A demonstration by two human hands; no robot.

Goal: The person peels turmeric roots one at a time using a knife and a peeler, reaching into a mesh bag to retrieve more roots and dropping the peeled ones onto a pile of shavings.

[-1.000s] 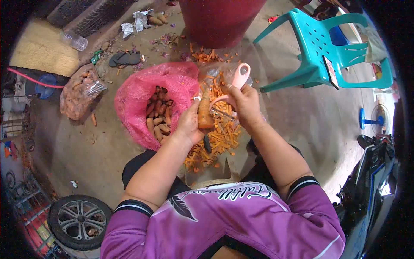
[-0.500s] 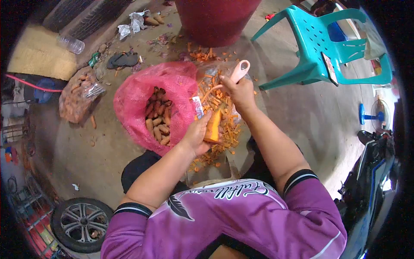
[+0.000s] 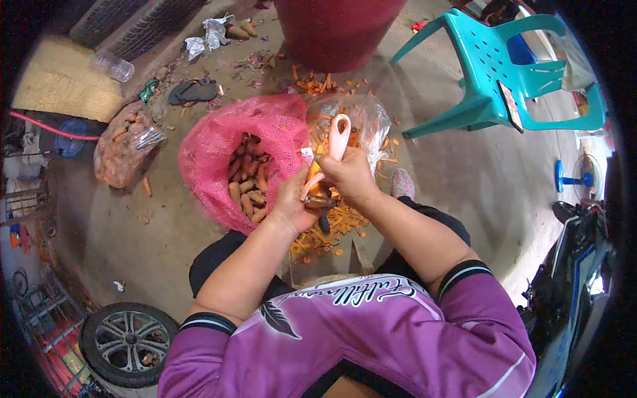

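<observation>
The pink sack point(image 3: 219, 149) of carrots sat at nine o'clock from the hands. The peel pile point(image 3: 328, 233) lay at six o'clock. The right hand point(image 3: 350, 178), shut tight on the pink peeler point(image 3: 339, 134), had come back in. The left hand point(image 3: 292, 202) gripped the carrot point(image 3: 312, 172), tipped up again; another strip looked done

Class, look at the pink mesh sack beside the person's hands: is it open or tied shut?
Open. The pink mesh sack has its mouth spread wide, with unpeeled carrots visible inside.
</observation>
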